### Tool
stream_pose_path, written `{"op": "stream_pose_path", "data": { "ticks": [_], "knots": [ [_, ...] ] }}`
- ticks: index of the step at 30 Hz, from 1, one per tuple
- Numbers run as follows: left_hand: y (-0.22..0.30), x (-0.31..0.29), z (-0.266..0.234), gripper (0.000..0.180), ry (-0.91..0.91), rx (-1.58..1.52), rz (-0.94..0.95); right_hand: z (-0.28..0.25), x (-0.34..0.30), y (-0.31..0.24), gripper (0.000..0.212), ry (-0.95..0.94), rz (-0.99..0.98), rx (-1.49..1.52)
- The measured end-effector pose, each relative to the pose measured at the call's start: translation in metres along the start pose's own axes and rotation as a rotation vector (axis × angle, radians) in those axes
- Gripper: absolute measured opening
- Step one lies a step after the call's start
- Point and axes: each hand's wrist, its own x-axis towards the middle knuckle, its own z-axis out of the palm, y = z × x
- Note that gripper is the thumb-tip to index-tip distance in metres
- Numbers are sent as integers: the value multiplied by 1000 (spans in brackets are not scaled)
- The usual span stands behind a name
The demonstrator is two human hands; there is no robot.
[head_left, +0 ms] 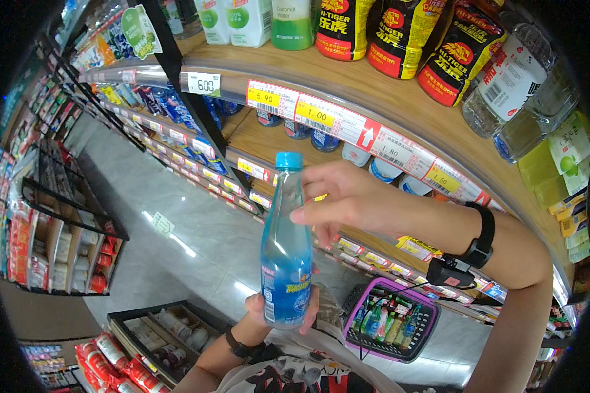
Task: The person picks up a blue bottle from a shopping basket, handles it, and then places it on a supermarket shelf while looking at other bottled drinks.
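A clear plastic bottle (286,252) with a blue cap and a blue label stands upright in front of me. My left hand (255,308) is closed round its base, thumb on one side and fingertips showing on the other. My right hand (337,200) is beside the bottle's neck with its fingers apart and loosely bent. Its thumb tip overlaps the bottle's edge, and the index fingertip is close to the neck; whether they press on it is unclear. A shelf board (275,62) holding drinks is just beyond my right hand.
Black-and-yellow drink bottles (390,39), white-and-green cartons (246,23) and a large clear bottle (508,82) line the upper shelf. A purple-rimmed black basket (393,354) full of bottles is on the floor at lower right. Low display racks (167,334) stand at left across the tiled aisle (157,262).
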Motion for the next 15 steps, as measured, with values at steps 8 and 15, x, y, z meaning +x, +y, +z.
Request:
{"op": "stream_pose_path", "data": {
  "ticks": [8,15],
  "knots": [
    [2,-4,5,117,37,61,-14,4,-4,-2,45,-11,-16,-10],
    [0,-3,8,111,46,58,8,5,-7,-2,47,-55,-77,-77]
  ]
}}
